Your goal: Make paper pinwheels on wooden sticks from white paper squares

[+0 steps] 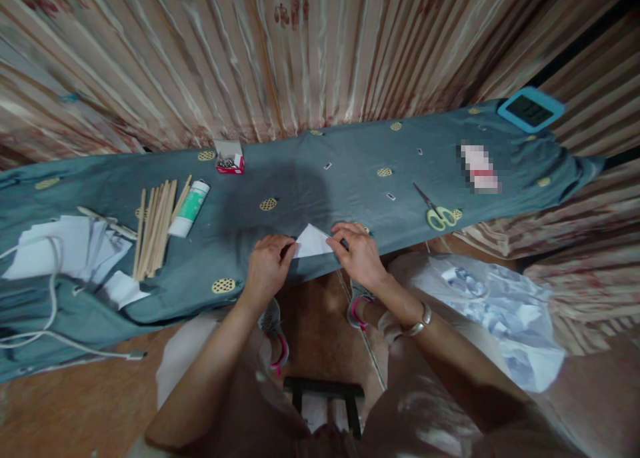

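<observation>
A small white folded paper [313,242], triangular in outline, lies at the near edge of a table covered with a grey-blue cloth [350,171]. My left hand [267,266] has its fingers curled and pressed on the paper's left end. My right hand [357,251] pinches the paper's right end, fingers bent down on it. Both hands rest on the cloth, with the paper between them.
To the left lie a bundle of wooden sticks [155,225], a glue stick [190,208], white paper pieces [65,248] and a white cable [50,311]. A small red box [230,161] sits at the back. Yellow-handled scissors [435,211] lie right. A teal device [530,109] sits far right. A plastic bag [500,311] lies below.
</observation>
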A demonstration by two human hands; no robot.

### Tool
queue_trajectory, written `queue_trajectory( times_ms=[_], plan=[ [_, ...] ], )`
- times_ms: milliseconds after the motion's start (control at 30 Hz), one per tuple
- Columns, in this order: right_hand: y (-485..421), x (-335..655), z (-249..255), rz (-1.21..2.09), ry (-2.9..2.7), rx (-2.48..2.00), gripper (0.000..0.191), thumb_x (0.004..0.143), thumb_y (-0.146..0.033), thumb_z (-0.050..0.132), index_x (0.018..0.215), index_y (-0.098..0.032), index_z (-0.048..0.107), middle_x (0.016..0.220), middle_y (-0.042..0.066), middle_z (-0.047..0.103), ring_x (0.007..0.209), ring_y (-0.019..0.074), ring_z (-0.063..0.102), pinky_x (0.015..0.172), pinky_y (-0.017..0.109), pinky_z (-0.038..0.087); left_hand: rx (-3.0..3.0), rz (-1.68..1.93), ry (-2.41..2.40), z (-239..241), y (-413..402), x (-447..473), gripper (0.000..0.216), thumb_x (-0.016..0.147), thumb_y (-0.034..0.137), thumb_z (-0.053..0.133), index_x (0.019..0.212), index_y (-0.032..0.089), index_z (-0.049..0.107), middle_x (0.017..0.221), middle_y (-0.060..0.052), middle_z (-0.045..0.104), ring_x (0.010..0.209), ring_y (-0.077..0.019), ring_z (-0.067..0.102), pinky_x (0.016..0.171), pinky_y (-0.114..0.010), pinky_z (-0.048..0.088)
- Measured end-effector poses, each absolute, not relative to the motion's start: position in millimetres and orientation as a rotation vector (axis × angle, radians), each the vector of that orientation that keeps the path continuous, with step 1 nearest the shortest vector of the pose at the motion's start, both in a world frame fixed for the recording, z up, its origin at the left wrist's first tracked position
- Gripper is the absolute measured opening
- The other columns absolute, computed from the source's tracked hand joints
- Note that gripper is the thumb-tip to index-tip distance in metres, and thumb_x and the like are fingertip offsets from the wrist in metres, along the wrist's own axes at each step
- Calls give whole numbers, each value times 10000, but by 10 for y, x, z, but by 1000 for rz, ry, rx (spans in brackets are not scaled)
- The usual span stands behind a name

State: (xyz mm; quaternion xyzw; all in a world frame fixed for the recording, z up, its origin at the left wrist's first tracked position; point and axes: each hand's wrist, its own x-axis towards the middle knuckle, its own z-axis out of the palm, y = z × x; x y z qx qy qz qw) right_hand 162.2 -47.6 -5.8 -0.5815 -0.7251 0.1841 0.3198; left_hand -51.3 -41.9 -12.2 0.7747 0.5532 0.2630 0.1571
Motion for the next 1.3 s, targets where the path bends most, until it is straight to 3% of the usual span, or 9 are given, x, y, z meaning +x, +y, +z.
queue_trajectory(
  times_ms=[100,233,367,533,733,1300],
  plan=[
    [-457,1626,-60,498,-1909,-1538,173,901,-248,614,731,-222,632,1021,87,713,966,254,615,936,416,460,2250,792,1598,-81,-432,-490,267,960,341,512,1037,162,695,964,-100,736,896,-249,673,828,-380,523],
    [-427,1630,-68,497,-1922,-1547,179,898,-246,608,722,-221,626,1001,90,710,954,255,617,930,419,459,2513,832,1476,-9,-536,-375,335,993,253,439,1263,147,607,1303,-148,647,1200,-284,585,953,-430,492],
    [-410,1628,-62,473,-1954,-1547,175,893,-226,618,718,-213,621,991,93,710,946,253,623,919,405,461,2715,724,1246,-71,-673,-238,386,992,147,383,1342,117,544,1412,-152,581,1380,-271,467,1100,-458,413],
    [-401,1621,-48,464,-1968,-1562,170,883,-213,636,714,-206,618,981,99,709,931,252,622,893,390,466,2721,640,1272,-199,-740,-195,431,987,200,412,1376,36,496,1458,-219,514,1399,-313,444,1135,-515,391],
    [-395,1617,-59,451,-1959,-1568,179,890,-234,627,712,-219,621,964,83,707,913,247,618,883,388,469,2663,590,1288,-200,-732,-203,482,996,260,407,1450,102,429,1498,-196,475,1433,-301,398,1148,-525,383],
    [-371,1615,-79,448,-1960,-1588,193,904,-248,591,717,-218,630,958,92,710,905,258,620,872,407,476,2629,550,1307,-203,-728,-195,480,988,279,433,1421,73,462,1473,-215,498,1422,-322,410,1133,-537,395]
  ],
)
